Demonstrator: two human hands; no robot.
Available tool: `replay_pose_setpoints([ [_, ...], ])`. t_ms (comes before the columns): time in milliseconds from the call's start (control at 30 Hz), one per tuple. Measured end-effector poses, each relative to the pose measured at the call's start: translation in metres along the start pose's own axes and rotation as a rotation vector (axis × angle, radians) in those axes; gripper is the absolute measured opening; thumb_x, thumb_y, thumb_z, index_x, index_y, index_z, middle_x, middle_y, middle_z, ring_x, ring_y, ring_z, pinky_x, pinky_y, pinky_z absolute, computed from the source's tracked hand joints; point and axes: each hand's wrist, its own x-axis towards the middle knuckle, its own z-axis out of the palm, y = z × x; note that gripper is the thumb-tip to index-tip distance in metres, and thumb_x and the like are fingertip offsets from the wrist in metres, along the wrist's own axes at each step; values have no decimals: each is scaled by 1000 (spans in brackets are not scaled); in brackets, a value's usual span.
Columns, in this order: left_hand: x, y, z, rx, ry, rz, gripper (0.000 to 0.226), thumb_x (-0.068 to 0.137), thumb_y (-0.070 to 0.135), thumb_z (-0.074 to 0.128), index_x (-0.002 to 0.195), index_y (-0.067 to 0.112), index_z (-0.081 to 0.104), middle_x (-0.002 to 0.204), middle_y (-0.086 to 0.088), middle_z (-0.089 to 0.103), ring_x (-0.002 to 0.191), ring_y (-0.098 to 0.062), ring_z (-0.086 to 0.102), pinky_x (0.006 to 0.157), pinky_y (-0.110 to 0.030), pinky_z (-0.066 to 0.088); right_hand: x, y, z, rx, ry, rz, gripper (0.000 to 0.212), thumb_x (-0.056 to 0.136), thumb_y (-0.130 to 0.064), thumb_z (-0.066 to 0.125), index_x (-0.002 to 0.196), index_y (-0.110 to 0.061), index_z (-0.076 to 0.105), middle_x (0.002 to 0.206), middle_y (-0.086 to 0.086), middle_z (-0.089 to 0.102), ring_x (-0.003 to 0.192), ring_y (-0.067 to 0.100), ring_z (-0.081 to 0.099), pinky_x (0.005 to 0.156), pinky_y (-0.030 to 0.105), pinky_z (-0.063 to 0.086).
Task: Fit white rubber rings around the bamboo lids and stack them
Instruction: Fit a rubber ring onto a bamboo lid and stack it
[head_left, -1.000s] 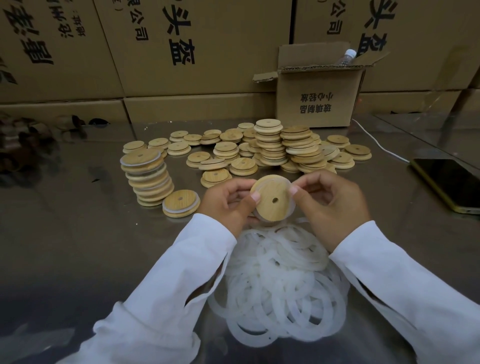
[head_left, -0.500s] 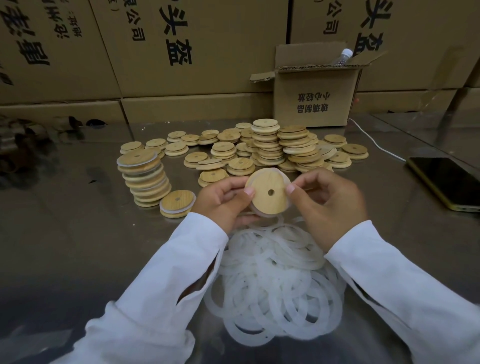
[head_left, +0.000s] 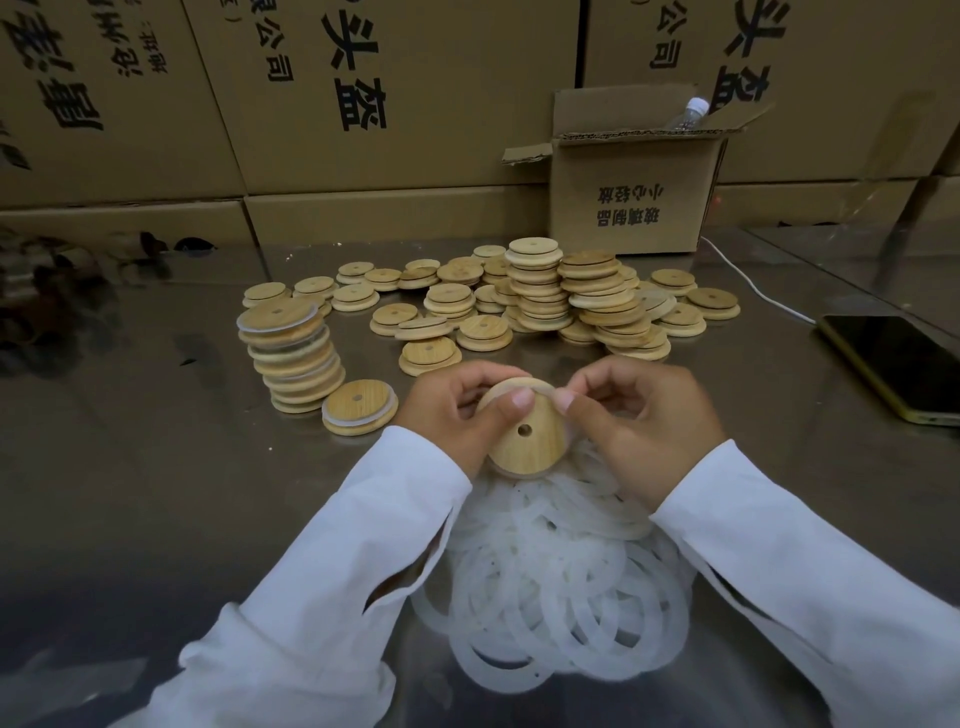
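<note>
I hold a round bamboo lid (head_left: 527, 441) with a small centre hole, tilted toward me above the table. My left hand (head_left: 457, 410) grips its left edge, thumb on the face. My right hand (head_left: 644, 421) pinches its upper right edge, where a thin white ring shows along the rim. A heap of white rubber rings (head_left: 561, 582) lies below the hands. To the left stands a stack of ringed lids (head_left: 293, 356), with one ringed lid (head_left: 359, 406) lying beside it. Bare lids (head_left: 545, 301) lie loose and in short stacks further back.
A dark phone (head_left: 898, 366) lies at the right, with a white cable (head_left: 753, 286) running behind it. An open small carton (head_left: 631, 192) holding a plastic bottle (head_left: 688, 111) stands at the back. Large cartons (head_left: 363, 93) wall off the far side of the shiny metal table (head_left: 156, 493).
The lid has tilted so its top edge leans away, and both thumbs have moved up to its upper rim. The ring sits tighter against the edge.
</note>
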Motion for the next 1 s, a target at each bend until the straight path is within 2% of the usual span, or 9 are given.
replay_pose_setpoints([
  [167, 0, 0, 0, 20, 9, 25, 17, 84, 7, 62, 89, 22, 65, 89, 4, 68, 82, -3, 64, 73, -11, 49, -1, -3, 1, 51, 30, 72, 20, 79, -14, 69, 62, -22, 64, 64, -5, 64, 66, 14, 61, 72, 38, 56],
  [333, 0, 1, 0, 4, 5, 47, 20, 83, 4, 62, 88, 24, 64, 88, 6, 67, 80, 2, 63, 73, -10, 48, -1, -5, 2, 54, 35, 87, 20, 80, -15, 68, 62, -23, 63, 63, -8, 63, 67, 11, 61, 74, 40, 56],
  [433, 1, 3, 0, 11, 19, 74, 23, 83, 3, 61, 86, 25, 63, 87, 9, 65, 80, 4, 62, 73, -8, 47, -1, -5, 1, 38, 31, 71, 21, 80, -16, 68, 61, -25, 62, 63, -9, 63, 66, 10, 60, 72, 36, 55],
  [600, 1, 3, -2, 49, 46, 88, 22, 84, 6, 62, 86, 28, 63, 88, 11, 65, 88, -6, 62, 77, -11, 48, -1, -6, -1, -25, 15, 11, 22, 82, -15, 66, 63, -26, 61, 67, -8, 64, 70, 12, 61, 71, 28, 50],
  [767, 2, 5, -5, 47, 72, 97, 22, 84, 6, 62, 85, 28, 63, 86, 11, 65, 85, -5, 62, 76, -12, 49, 0, -10, -4, -155, -13, -55, 21, 83, -19, 65, 65, -29, 60, 69, -13, 63, 71, 4, 59, 67, 13, 44],
  [833, 1, 6, -6, 38, 68, 97, 23, 84, 6, 62, 84, 29, 63, 86, 12, 65, 84, -4, 62, 76, -12, 49, 0, -11, -6, -165, -24, -61, 19, 83, -20, 65, 67, -28, 60, 69, -9, 63, 69, 11, 60, 64, 17, 46],
  [933, 1, 7, -7, 47, 59, 105, 23, 84, 6, 62, 85, 29, 63, 86, 12, 65, 85, -4, 62, 77, -11, 48, 2, -11, -6, -108, -34, -42, 18, 82, -17, 66, 67, -25, 60, 67, -2, 62, 66, 26, 61, 66, 32, 53],
  [1000, 1, 7, -7, 40, 45, 111, 21, 84, 5, 61, 87, 26, 64, 88, 9, 66, 86, -5, 62, 77, -12, 48, 2, -11, -5, -78, -35, -20, 18, 82, -16, 66, 67, -24, 61, 66, -1, 62, 61, 25, 59, 67, 39, 55],
])
